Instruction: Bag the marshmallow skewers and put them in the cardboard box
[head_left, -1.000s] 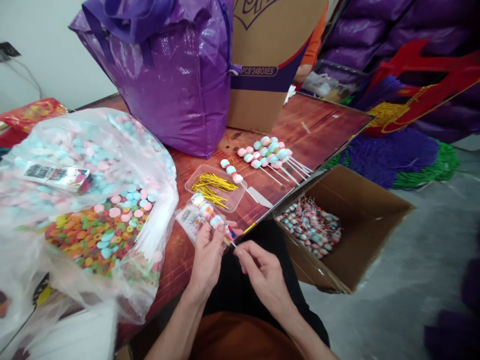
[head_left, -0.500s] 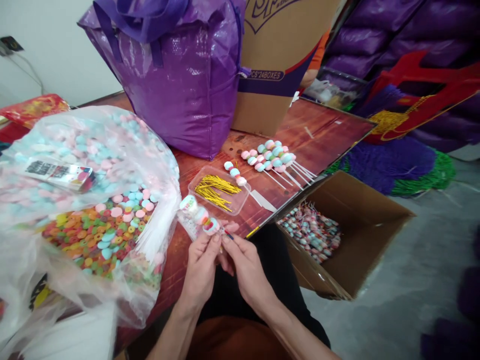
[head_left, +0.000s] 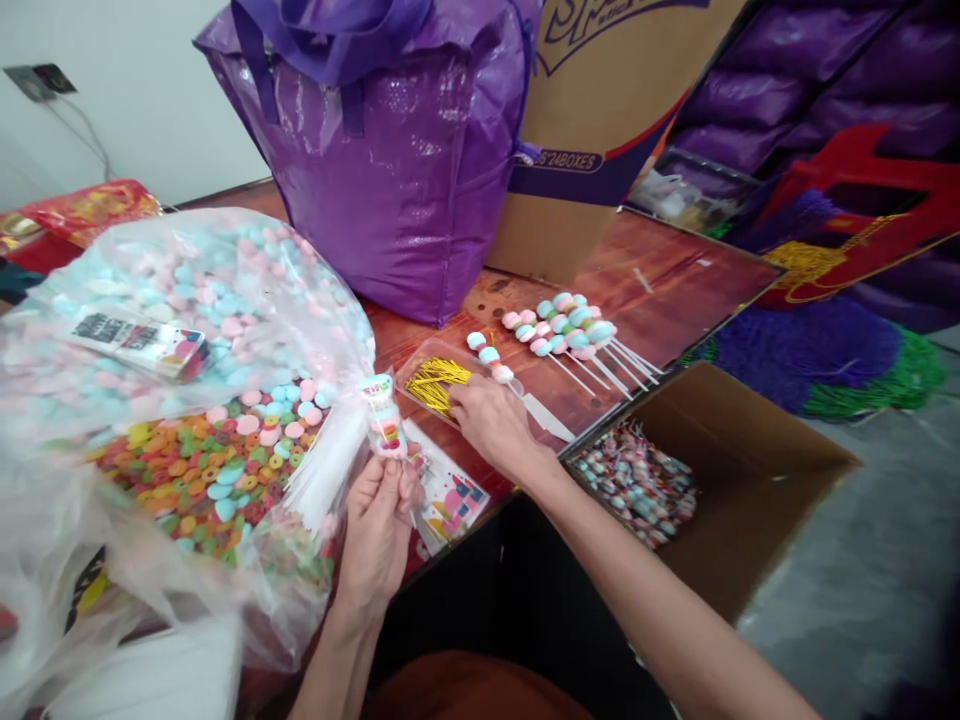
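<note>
My left hand [head_left: 377, 525] is closed, pinching the lower end of a candy skewer [head_left: 386, 425]. The skewer stands upright in a clear printed wrapper, with pink, white and coloured sweets inside. My right hand [head_left: 491, 420] reaches to a shallow clear plastic tray [head_left: 420, 350], its fingers bent and pressed together on the gold twist ties [head_left: 439, 380] there. Its fingertips are partly hidden. A short candy skewer [head_left: 489, 356] lies just beyond that hand. Printed clear wrappers [head_left: 454, 495] lie on the table between my hands.
A big clear bag [head_left: 187, 370] of loose sweets fills the left side, with white sticks [head_left: 322, 470] at its edge. Several candy skewers [head_left: 562, 325] lie at the right. A cardboard box [head_left: 735, 480] holds finished-looking candies [head_left: 637, 485]. A purple bag [head_left: 382, 190] stands behind.
My right hand has left the wrapped skewer and moved up to the twist-tie tray. My left hand still holds the skewer, now more upright and further left. The view has shifted slightly.
</note>
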